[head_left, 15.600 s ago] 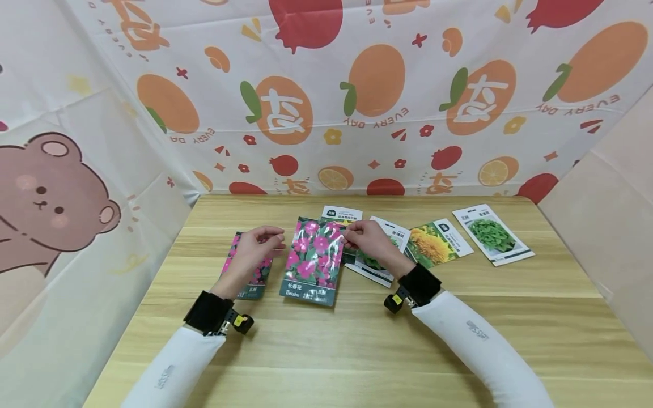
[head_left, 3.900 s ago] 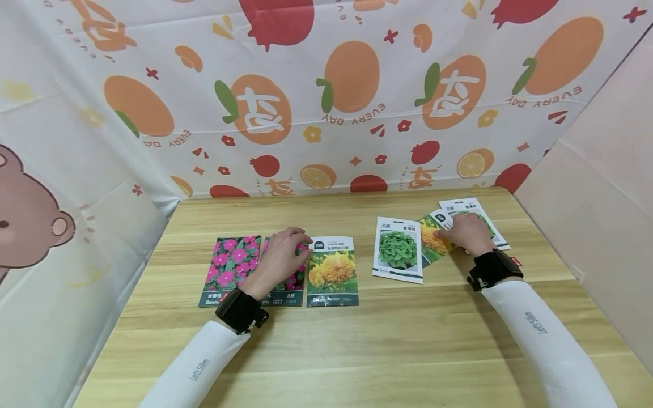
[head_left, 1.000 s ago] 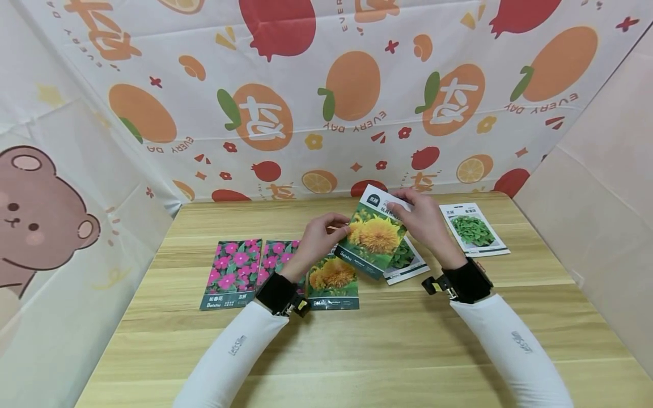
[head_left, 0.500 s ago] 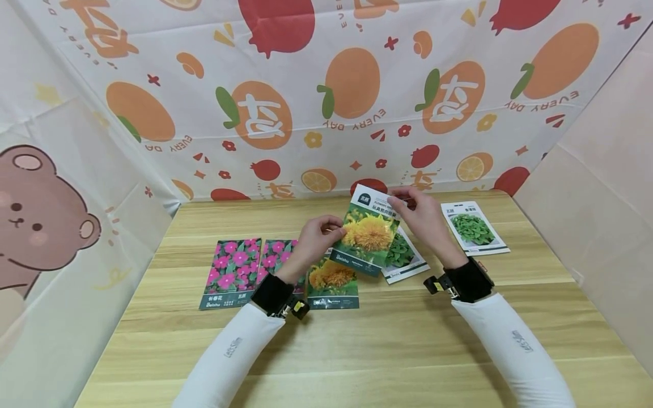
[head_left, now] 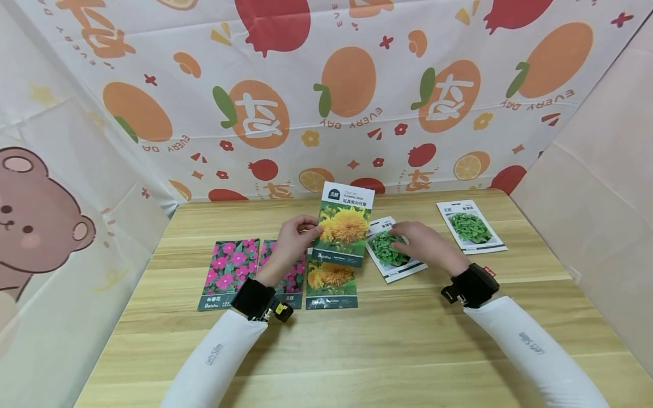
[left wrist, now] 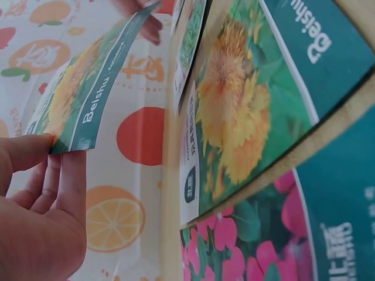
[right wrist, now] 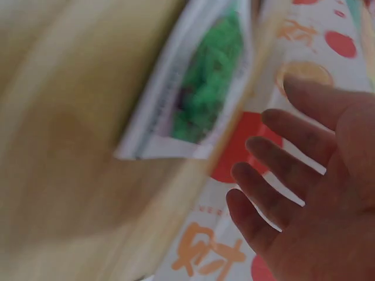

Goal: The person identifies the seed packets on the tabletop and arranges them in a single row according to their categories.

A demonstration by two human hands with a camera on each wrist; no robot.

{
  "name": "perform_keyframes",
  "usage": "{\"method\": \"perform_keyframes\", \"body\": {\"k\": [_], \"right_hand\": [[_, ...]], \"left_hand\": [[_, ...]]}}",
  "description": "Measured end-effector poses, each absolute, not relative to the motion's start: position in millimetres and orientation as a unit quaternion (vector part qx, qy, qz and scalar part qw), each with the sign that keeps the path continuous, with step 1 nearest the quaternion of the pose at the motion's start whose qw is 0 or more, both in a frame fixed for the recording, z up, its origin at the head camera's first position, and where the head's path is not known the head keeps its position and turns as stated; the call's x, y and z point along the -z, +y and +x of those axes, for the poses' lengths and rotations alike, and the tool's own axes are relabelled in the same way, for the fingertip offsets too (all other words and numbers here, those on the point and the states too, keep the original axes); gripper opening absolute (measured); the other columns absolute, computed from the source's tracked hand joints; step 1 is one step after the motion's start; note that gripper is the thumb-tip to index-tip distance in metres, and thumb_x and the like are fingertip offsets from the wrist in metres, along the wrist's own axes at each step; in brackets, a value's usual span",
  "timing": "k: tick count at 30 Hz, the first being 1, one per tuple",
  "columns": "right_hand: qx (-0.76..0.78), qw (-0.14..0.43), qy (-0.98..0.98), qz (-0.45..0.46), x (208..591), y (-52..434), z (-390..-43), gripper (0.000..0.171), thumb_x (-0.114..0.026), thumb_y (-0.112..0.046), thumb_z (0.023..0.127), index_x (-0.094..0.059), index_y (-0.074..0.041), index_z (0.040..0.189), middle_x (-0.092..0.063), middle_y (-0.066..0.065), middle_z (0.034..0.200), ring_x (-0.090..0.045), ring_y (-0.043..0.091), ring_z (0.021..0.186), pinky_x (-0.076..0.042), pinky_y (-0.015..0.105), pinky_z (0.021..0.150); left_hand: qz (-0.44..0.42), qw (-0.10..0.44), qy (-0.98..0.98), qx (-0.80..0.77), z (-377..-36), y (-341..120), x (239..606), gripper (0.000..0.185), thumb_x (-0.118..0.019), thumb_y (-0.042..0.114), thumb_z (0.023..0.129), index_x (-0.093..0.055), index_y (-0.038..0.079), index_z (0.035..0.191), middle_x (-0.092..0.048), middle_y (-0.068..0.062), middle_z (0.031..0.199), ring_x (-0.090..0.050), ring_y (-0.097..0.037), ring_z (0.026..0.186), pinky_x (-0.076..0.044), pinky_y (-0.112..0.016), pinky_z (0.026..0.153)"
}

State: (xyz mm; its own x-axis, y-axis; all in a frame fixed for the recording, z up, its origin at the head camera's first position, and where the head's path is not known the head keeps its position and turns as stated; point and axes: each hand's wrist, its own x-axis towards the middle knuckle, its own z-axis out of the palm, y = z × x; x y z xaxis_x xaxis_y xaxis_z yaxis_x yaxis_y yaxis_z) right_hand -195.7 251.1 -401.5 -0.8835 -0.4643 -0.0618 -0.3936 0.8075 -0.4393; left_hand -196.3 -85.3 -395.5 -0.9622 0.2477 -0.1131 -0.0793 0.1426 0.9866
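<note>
My left hand [head_left: 305, 229] pinches the left edge of a sunflower seed packet [head_left: 344, 226] and holds it upright above the table; the left wrist view shows thumb and fingers [left wrist: 55, 158] on the packet's corner [left wrist: 82, 99]. Beneath it a second sunflower packet [head_left: 331, 280] [left wrist: 246, 117] lies flat. My right hand [head_left: 405, 238] hovers with fingers spread and straight [right wrist: 281, 170] over a green-leaf packet [head_left: 388, 252] [right wrist: 208, 93]; whether it touches is unclear, since that view is blurred.
Two pink-flower packets [head_left: 227, 272] [head_left: 291, 277] lie side by side at the left of the wooden table [head_left: 357, 340], the second partly under my left wrist. Another green-leaf packet [head_left: 471, 226] lies at the back right. Printed fruit cloth walls close in the back and left.
My right hand has let go of the raised sunflower packet and dropped onto the green-leaf packet. The left hand alone now holds the sunflower packet, shifted left and more upright.
</note>
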Motion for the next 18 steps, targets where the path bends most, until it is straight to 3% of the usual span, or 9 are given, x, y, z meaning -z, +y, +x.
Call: {"method": "perform_keyframes", "body": {"k": [3,9,18], "right_hand": [[0.181,0.101,0.945,-0.252,408.8,248.4,-191.0,0.047,-0.072,-0.022,0.1,-0.062,-0.001,0.14,-0.053,0.024,0.148,-0.05,0.042,0.137,-0.042,0.052,0.115],[0.157,0.099,0.951,-0.248,413.4,252.4,-183.8,0.053,-0.076,-0.019,0.096,-0.059,0.0,0.143,-0.048,0.026,0.152,-0.047,0.046,0.138,-0.04,0.057,0.114],[0.151,0.1,0.96,-0.214,412.0,279.8,-189.8,0.046,-0.075,-0.011,0.096,-0.062,0.004,0.138,-0.051,0.03,0.147,-0.049,0.049,0.135,-0.044,0.06,0.109]], "left_hand": [[0.045,0.125,0.747,-0.651,-196.6,-85.8,395.8,0.026,-0.064,0.016,0.105,-0.06,0.007,0.13,-0.062,-0.011,0.116,-0.064,-0.025,0.104,-0.058,-0.039,0.09],[0.045,0.123,0.749,-0.65,-196.0,-86.4,396.5,0.024,-0.065,0.015,0.104,-0.061,0.004,0.126,-0.062,-0.01,0.109,-0.065,-0.024,0.098,-0.059,-0.037,0.086],[0.053,0.14,0.741,-0.654,-190.7,-88.0,397.8,0.026,-0.062,0.013,0.106,-0.057,0.004,0.13,-0.06,-0.012,0.115,-0.063,-0.025,0.103,-0.058,-0.04,0.09]]}}
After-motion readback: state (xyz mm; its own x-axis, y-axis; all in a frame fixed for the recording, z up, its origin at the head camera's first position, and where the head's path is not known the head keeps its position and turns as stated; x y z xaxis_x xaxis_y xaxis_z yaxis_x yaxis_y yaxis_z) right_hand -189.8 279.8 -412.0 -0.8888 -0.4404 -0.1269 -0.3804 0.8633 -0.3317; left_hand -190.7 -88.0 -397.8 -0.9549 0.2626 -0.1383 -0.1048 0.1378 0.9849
